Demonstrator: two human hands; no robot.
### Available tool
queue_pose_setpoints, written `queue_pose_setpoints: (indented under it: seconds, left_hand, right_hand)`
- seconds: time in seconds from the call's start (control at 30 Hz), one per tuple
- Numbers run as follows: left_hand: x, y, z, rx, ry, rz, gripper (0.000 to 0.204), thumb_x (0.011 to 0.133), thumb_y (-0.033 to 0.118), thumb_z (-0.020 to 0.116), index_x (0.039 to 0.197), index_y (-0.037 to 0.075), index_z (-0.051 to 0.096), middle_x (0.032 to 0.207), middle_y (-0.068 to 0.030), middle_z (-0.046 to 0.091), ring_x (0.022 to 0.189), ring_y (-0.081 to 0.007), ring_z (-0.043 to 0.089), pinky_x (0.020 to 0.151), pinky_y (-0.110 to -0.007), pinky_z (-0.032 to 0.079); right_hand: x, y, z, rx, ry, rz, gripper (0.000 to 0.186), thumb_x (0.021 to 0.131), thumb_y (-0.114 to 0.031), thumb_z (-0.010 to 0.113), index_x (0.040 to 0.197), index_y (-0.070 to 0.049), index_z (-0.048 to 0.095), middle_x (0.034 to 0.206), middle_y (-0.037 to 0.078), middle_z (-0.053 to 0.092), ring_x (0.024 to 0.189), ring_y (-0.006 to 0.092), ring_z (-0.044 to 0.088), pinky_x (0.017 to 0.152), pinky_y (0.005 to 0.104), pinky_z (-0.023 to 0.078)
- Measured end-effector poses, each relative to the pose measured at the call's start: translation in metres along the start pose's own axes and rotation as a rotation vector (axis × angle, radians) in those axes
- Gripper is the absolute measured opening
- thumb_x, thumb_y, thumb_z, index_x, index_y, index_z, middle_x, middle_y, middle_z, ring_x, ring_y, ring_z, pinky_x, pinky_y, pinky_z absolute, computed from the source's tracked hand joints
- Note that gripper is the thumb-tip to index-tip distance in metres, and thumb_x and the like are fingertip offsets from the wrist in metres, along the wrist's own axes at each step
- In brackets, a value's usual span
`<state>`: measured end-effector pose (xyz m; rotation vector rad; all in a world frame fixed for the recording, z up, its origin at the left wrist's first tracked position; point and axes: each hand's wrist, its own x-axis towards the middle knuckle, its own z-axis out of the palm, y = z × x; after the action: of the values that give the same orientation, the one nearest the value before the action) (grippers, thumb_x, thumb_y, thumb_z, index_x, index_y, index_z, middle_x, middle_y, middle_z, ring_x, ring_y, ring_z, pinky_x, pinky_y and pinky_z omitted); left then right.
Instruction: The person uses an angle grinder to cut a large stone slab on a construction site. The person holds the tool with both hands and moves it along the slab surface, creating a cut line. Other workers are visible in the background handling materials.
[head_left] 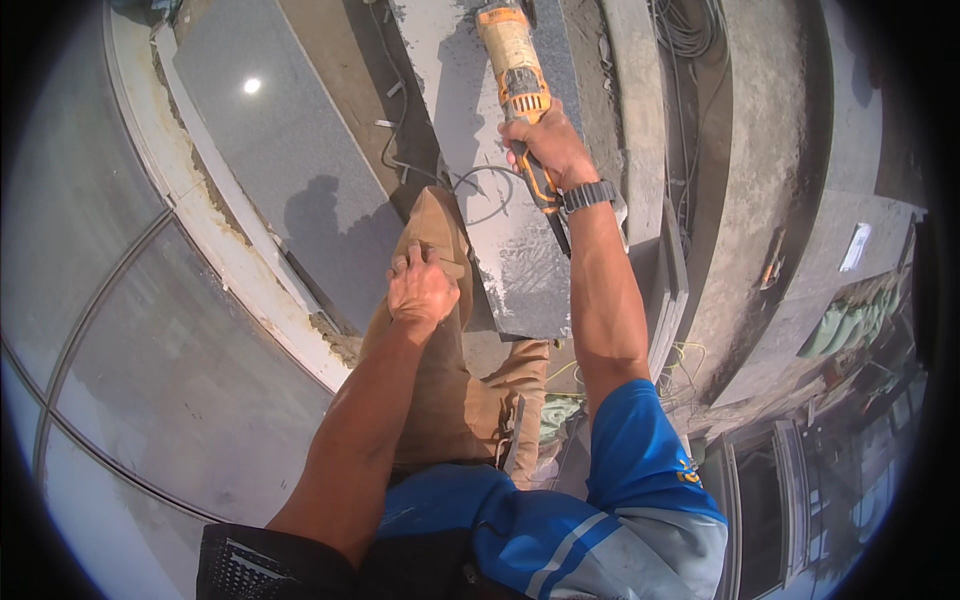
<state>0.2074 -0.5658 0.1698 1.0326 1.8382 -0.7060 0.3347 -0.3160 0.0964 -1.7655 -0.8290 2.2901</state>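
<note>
An orange-and-black angle grinder (515, 75), its body coated in pale dust, is in my right hand (555, 145), whose fingers wrap around the rear handle. Its front end reaches the top edge, where only part of a dark disc shows. Below the tool lies a long grey stone slab (535, 310), streaked with white dust. A dark cord (512, 205) loops across that slab beside my wrist. My left hand (422, 292) rests on the knee of my brown trousers (440, 380), fingers bent and slightly apart, with no tool in it.
Another grey slab (290, 130) lies to the left, beside a pale curb (200, 215) and large glass panels (180, 350). Coiled cable (690, 30) sits at the upper right. Farther right are a concrete ledge (750, 200), a small orange-handled tool (772, 265) and green sacks (850, 322).
</note>
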Motion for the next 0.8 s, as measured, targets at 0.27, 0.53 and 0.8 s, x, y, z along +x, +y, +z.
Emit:
queue_pose_setpoints:
  seconds: [0.27, 0.53, 0.8]
  left_hand:
    - [-0.003, 0.002, -0.004, 0.003, -0.005, 0.015, 0.057, 0.087, 0.032, 0.069, 0.137, 0.006, 0.062, 0.147, -0.0166, 0.05, 0.133, -0.0405, 0.053, 0.108, -0.054, 0.047]
    - [-0.001, -0.002, 0.005, -0.004, 0.079, 0.015, 0.051, 0.087, 0.031, 0.065, 0.132, 0.006, 0.065, 0.145, -0.0171, 0.053, 0.13, -0.0402, 0.056, 0.106, -0.055, 0.047]
    - [0.001, -0.006, 0.015, -0.052, 0.125, 0.023, 0.052, 0.087, 0.03, 0.066, 0.135, 0.01, 0.065, 0.144, -0.0154, 0.052, 0.129, -0.0408, 0.056, 0.106, -0.054, 0.047]
  right_hand:
    - [0.013, 0.001, 0.0, 0.058, -0.034, -0.027, 0.062, 0.086, -0.001, 0.078, 0.128, 0.0, 0.033, 0.081, 0.013, 0.065, 0.056, 0.0194, 0.065, 0.046, 0.0342, 0.057]
    - [0.042, -0.025, 0.008, 0.042, -0.04, -0.011, 0.052, 0.086, 0.0, 0.077, 0.122, 0.003, 0.04, 0.081, 0.014, 0.066, 0.057, 0.0208, 0.066, 0.048, 0.0346, 0.059]
    - [0.067, -0.042, 0.006, 0.006, -0.071, -0.053, 0.022, 0.088, -0.002, 0.076, 0.101, 0.007, 0.062, 0.076, 0.015, 0.068, 0.054, 0.0203, 0.066, 0.048, 0.0356, 0.059]
